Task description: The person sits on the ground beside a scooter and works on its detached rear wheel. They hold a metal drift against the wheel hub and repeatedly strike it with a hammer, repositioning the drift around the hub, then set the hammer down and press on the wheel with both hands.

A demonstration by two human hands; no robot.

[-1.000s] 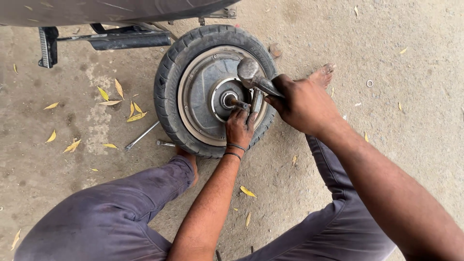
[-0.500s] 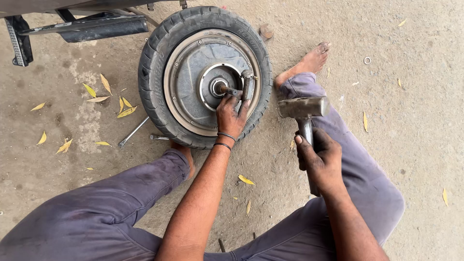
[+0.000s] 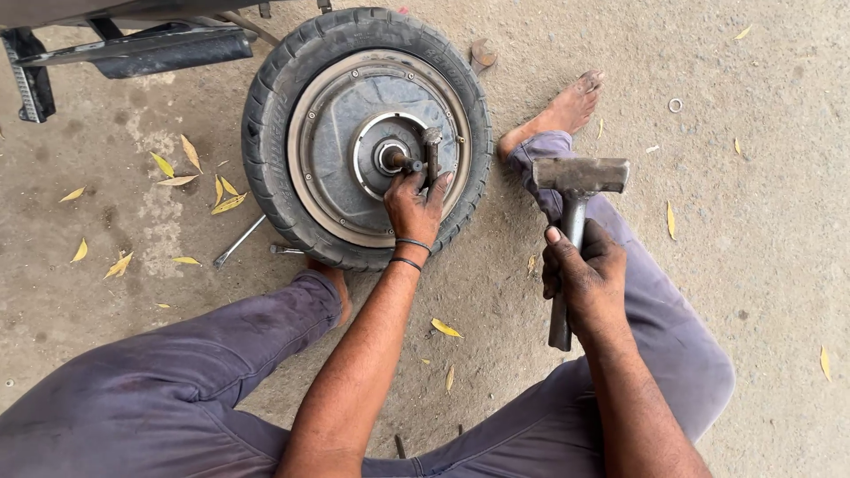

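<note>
A small black-tyred wheel with a grey metal hub lies flat on the concrete between my legs. My left hand rests on the hub and grips a short dark metal tool beside the centre axle. My right hand is closed round the handle of a steel hammer, held head-up over my right thigh, well clear of the wheel.
A thin metal rod lies by the tyre's lower left. A dark vehicle frame crosses the top left. A small washer sits on the ground at the right. Yellow leaves are scattered about. My bare feet flank the wheel.
The hammer was at the hub one second ago. My right hand has since pulled it back to the right, above my thigh. My left hand has stayed on the hub.
</note>
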